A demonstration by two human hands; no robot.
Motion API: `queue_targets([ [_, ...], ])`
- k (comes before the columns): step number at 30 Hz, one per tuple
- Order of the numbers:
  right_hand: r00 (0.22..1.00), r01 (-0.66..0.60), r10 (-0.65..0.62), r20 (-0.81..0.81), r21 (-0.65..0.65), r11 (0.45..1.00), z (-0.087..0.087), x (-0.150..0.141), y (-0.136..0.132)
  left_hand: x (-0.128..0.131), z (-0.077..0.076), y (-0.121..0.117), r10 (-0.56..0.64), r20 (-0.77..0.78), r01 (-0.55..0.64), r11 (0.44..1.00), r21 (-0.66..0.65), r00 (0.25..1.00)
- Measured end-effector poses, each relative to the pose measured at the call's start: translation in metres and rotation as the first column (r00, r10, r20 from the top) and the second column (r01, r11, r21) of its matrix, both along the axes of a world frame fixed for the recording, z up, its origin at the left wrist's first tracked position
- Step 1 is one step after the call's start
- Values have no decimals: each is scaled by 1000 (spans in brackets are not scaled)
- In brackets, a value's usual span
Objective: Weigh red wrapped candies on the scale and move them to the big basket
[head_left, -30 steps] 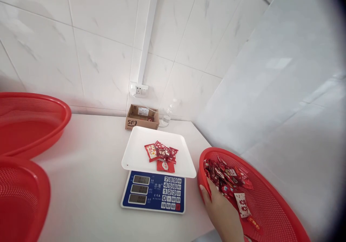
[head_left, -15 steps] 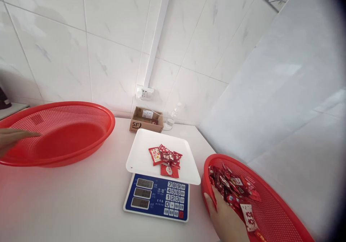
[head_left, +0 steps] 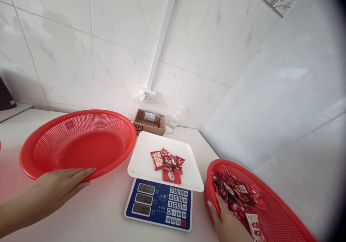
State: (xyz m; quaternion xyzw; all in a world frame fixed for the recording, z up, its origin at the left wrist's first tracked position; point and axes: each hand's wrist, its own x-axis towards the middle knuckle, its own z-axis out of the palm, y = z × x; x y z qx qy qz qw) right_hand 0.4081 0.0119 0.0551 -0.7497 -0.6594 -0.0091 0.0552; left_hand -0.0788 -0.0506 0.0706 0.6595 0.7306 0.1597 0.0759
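My left hand (head_left: 63, 184) is at the near rim of an empty red mesh basket (head_left: 129, 141), fingers over the edge and thumb outside. At lower right, my right hand (head_left: 228, 222) grips the left rim of a second red basket (head_left: 286, 206), its thumb outside and its fingers hidden inside. Red candy packets (head_left: 238, 191) lie heaped in that basket, along with a white packet (head_left: 254, 227). Between the baskets stands a blue and white digital scale (head_left: 159, 202). Its white tray (head_left: 146, 144) carries several small red snack packets (head_left: 170, 162).
Behind the scale, a cardboard box (head_left: 148, 127) stands against the tiled wall beside a clear plastic bottle (head_left: 174, 121). A socket (head_left: 148, 95) is fixed above the box. A dark object (head_left: 5, 97) stands at far left. The wall (head_left: 270, 126) borders the table at right.
The empty basket has slid right, close to the scale tray. My left hand has come from its left side to the near rim. The right hand keeps its hold, and the view has shifted slightly.
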Motion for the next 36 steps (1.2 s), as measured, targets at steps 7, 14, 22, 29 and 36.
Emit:
queue_targets([
  [7, 1000, 9, -9, -19, -22, 1000, -1, 0, 0, 7, -1, 1, -6, -132, -4, 997, -76, 991],
  [14, 1000, 21, -21, -21, 10, 1000, -3, 2, 3, 22, 17, 4, -64, -143, 73, 996, 57, 988],
  [22, 1000, -2, 1, -18, -10, 1000, -5, 2, 1, 116, 60, 63, -548, 2, 545, 834, 88, 837],
  [29, 998, 9, -6, 57, -55, 998, 4, -6, -2, 199, 67, 125, -664, 57, 665, 746, -17, 746],
  [36, 1000, 1, 1, 25, -84, 996, 7, -7, -1, 217, 49, 162, -653, -7, 651, 756, -66, 757],
])
